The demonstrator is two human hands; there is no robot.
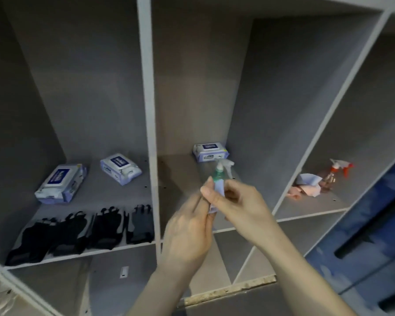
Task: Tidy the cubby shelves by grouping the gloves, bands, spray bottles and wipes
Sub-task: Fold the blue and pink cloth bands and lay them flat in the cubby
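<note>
Both hands work in front of the middle cubby, just ahead of the clear spray bottle (pixel 221 172) with the white trigger, which serves here as the landmark. The left hand (pixel 187 233) and the right hand (pixel 240 208) each pinch a small pale-blue band (pixel 217 195) between thumb and fingertips; motion blur makes it uncertain whether this is a resistance band or a folded cloth. Flatten and fold it square before setting it down, keeping both pinches near its edges. Behind the bottle lies one wipes pack (pixel 210 152); two more wipes packs (pixel 62 184) sit in the cubby left of the bottle, with black gloves (pixel 82 229) in a row in front of them. Right of the bottle, in the next cubby, a red-trigger spray bottle (pixel 335 175) stands beside loose pink and blue bands (pixel 306 185). The held piece probably belongs with those; avoid knocking the bottle when reaching past it.
</note>
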